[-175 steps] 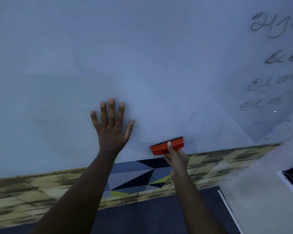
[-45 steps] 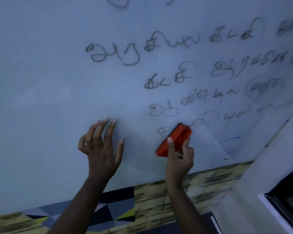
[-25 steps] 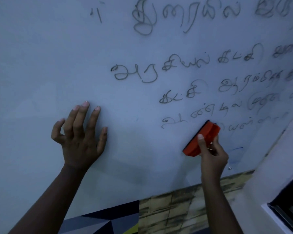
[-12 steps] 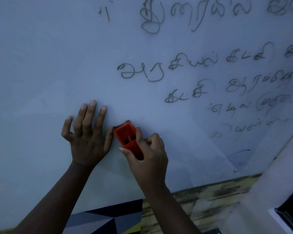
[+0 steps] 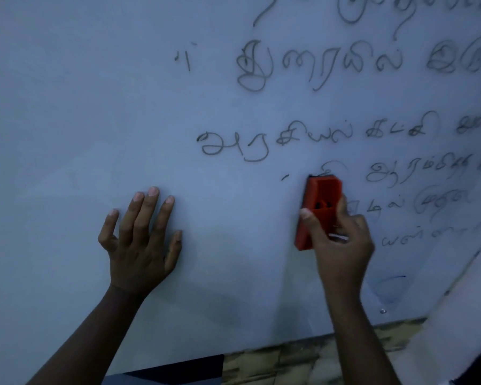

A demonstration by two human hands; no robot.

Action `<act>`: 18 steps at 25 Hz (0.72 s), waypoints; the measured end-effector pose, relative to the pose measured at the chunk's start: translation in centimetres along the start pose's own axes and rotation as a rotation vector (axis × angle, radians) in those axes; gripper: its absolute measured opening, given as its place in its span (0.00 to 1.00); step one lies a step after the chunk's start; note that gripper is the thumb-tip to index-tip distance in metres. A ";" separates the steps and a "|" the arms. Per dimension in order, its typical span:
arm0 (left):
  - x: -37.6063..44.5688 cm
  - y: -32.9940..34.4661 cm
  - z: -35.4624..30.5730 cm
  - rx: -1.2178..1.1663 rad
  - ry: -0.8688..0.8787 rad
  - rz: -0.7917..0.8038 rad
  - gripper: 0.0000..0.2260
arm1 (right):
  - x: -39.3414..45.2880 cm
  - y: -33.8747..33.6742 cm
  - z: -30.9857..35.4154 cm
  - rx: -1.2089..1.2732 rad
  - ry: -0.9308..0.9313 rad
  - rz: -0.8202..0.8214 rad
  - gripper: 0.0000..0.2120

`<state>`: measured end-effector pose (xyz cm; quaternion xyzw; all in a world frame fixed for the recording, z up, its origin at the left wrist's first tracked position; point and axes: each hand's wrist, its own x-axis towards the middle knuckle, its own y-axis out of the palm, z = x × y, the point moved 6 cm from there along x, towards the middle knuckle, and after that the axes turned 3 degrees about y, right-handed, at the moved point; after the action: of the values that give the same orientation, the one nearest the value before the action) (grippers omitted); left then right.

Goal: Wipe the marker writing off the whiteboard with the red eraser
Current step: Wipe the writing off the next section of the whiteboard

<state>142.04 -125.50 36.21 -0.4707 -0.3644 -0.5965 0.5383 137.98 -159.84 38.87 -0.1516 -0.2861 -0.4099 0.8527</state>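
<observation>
The whiteboard point(image 5: 95, 107) fills the view, with several lines of dark marker writing point(image 5: 311, 137) across its upper right. My right hand point(image 5: 342, 245) grips the red eraser point(image 5: 318, 207), which stands upright and pressed against the board at the left end of the third line, over a half-wiped word. My left hand point(image 5: 142, 240) presses on the bare board to the left, fingers spread and fingertips touching the surface. A small dash of ink point(image 5: 284, 177) lies just left of the eraser's top.
Below the board runs a patterned yellowish wall strip point(image 5: 303, 362) with a dark panel point(image 5: 178, 368) beside it. A white surface point(image 5: 472, 323) slants along the board's lower right edge. A faint blue mark point(image 5: 392, 279) and a screw point(image 5: 383, 311) sit near the board's lower right corner.
My right hand swept the eraser from beside my left hand back rightward and up to the third line. The left part of that line and of the lines below is gone. My left hand stays.
</observation>
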 end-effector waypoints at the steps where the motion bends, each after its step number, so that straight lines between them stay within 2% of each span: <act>1: 0.0 0.0 0.0 -0.003 0.000 0.003 0.30 | 1.6 -1.1 -0.2 0.007 0.008 -0.015 0.38; 5: 0.0 0.0 -0.1 -0.022 -0.005 0.015 0.30 | 5.5 -2.8 0.1 -0.028 0.027 -0.037 0.32; 8: 0.3 0.0 -0.2 -0.025 -0.014 0.025 0.30 | 2.4 0.0 2.0 -0.079 -0.009 -0.008 0.35; 10: 0.7 -0.4 -0.4 -0.059 -0.055 0.043 0.30 | -1.7 3.1 4.0 -0.151 -0.111 0.091 0.36; 13: 1.6 -1.4 -0.7 -0.107 -0.108 0.072 0.26 | -7.0 6.8 7.4 -0.332 -0.362 0.229 0.34; 18: 6.9 -2.5 2.5 -0.138 -0.192 0.036 0.26 | -4.5 7.7 12.1 -0.345 -0.498 0.217 0.34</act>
<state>140.12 -124.78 43.72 -0.5682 -0.3638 -0.5625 0.4779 137.39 -146.31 45.53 -0.4192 -0.3942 -0.3094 0.7571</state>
